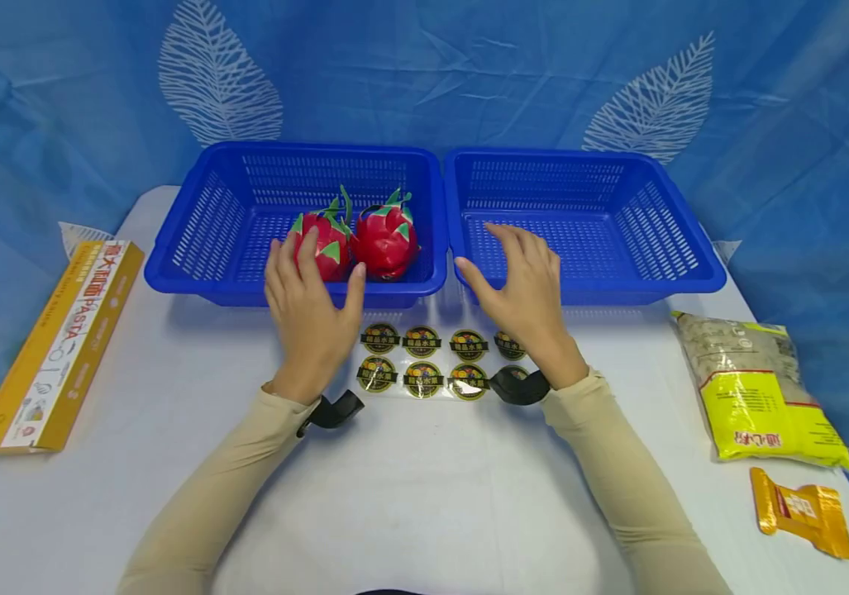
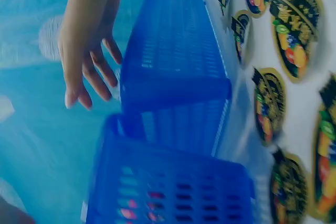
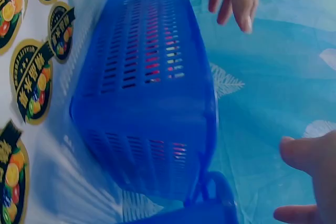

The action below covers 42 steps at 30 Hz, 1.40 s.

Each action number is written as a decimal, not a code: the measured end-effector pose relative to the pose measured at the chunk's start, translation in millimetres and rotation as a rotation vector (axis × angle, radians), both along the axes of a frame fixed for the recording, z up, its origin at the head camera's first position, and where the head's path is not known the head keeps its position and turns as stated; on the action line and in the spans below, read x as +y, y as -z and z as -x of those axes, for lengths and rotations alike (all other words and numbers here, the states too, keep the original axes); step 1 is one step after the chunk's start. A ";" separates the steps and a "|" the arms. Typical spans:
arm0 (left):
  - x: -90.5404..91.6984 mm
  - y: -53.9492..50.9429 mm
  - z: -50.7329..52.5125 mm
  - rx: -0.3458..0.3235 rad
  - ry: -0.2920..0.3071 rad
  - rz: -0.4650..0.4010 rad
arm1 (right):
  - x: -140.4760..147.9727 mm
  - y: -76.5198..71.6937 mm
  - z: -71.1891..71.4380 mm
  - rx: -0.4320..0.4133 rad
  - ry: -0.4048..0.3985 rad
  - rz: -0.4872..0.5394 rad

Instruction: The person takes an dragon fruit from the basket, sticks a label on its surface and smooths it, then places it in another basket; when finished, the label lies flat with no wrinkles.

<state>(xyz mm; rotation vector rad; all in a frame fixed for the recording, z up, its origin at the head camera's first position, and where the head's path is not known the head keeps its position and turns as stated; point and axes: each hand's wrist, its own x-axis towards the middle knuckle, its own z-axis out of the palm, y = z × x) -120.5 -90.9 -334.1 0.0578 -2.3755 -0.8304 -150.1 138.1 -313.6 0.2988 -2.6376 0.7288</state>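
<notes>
Two red dragon fruits with green tips, one (image 1: 387, 244) at the right and one (image 1: 329, 248) beside it, lie in the left blue basket (image 1: 186, 285). Over that basket's front rim my left hand (image 1: 312, 318) hovers with fingers spread, partly covering the nearer fruit, and holds nothing. My right hand (image 1: 524, 293), fingers spread and thumb apart, is above the front left part of the right blue basket (image 1: 647, 289), which has nothing in it. In the right wrist view my right hand's fingers (image 3: 310, 158) show at the edge, holding nothing.
A clear sheet of round stickers (image 1: 422, 378) lies in front of the baskets between the forearms. A yellow pasta box (image 1: 59, 347) is at the left. A yellow-green bag (image 1: 759, 392) and an orange wrapped packet (image 1: 802, 511) lie at the right.
</notes>
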 end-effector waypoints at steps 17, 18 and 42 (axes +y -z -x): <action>-37.8 33.7 1.8 0.045 -0.310 -0.364 | -42.6 15.0 21.0 0.194 -0.067 0.074; -37.6 34.3 1.9 0.036 -0.314 -0.381 | -45.8 15.4 22.3 0.197 -0.069 0.069; -39.0 44.2 3.2 -0.068 -0.222 -0.542 | -105.9 2.6 63.5 -0.129 -0.191 -0.075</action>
